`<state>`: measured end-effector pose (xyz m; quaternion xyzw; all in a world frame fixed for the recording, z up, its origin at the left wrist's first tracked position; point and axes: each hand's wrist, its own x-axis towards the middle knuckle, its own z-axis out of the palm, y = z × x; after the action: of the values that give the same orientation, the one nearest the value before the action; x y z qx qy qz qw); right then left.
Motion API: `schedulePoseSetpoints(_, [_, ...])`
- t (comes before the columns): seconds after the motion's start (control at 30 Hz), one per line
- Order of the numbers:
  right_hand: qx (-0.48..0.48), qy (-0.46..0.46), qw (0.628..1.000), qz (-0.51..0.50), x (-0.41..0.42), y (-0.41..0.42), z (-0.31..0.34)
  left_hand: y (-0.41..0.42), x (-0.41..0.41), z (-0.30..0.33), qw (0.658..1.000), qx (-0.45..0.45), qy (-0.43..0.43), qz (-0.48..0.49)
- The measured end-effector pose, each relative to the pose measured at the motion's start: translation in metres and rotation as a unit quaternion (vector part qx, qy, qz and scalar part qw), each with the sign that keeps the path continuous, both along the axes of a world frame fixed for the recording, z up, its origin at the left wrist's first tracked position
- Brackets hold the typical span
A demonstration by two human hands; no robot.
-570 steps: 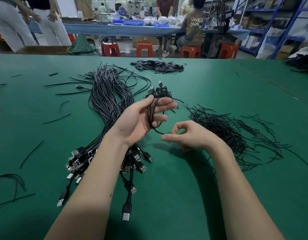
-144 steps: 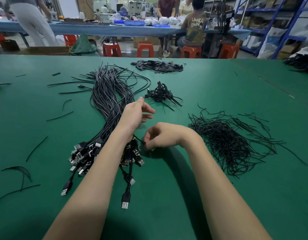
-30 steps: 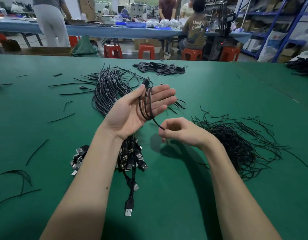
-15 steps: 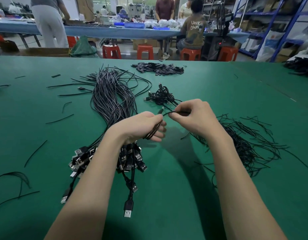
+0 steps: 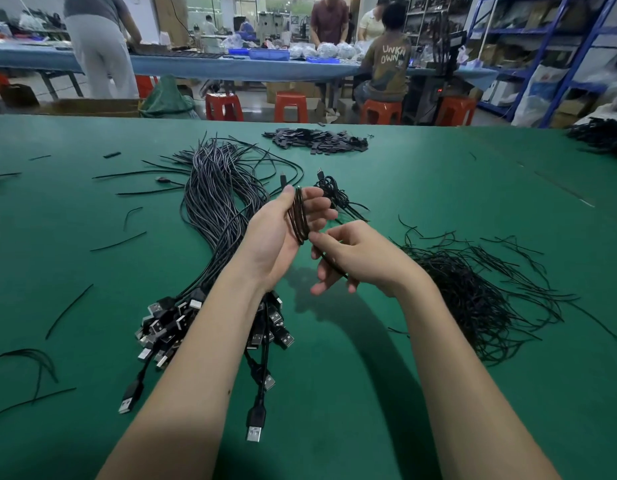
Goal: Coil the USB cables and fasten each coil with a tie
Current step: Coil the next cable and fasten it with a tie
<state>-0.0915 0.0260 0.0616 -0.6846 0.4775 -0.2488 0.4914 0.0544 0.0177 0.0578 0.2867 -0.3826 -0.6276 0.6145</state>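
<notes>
One coil (image 5: 299,216) upright in left hand (image 5: 283,233) grip; right hand (image 5: 352,258) pinches cable tail.

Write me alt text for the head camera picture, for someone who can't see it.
Over a green table, a person's left hand holds a coiled USB cable while the right hand pinches its loose end. A bundle of uncoiled cables lies left, a pile of ties right.

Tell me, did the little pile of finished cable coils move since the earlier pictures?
No. The finished coils lie in the same spot, between the long cable bundle and the heap of ties.
</notes>
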Motion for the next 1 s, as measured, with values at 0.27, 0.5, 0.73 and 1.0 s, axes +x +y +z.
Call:
schedulePoseSetpoints(0.27, [0.026,-0.047,0.999,0.002,0.005,-0.002,-0.007,-0.002,-0.007,-0.004,0.997,0.008,-0.072,0.030])
schedulePoseSetpoints(0.5, [0.005,0.019,0.997,0.070,-0.019,-0.005,-0.001,-0.004,0.003,-0.003,0.998,0.027,0.053,0.035])
schedulePoseSetpoints(0.73, [0.035,-0.023,0.998,0.050,-0.014,-0.008,-0.008,-0.001,0.000,-0.001,1.000,0.009,0.006,-0.006])
schedulePoseSetpoints(1.0, [0.026,-0.213,0.976,-0.039,-0.024,-0.020,-0.014,0.005,0.007,-0.006,0.981,-0.003,-0.030,-0.193])
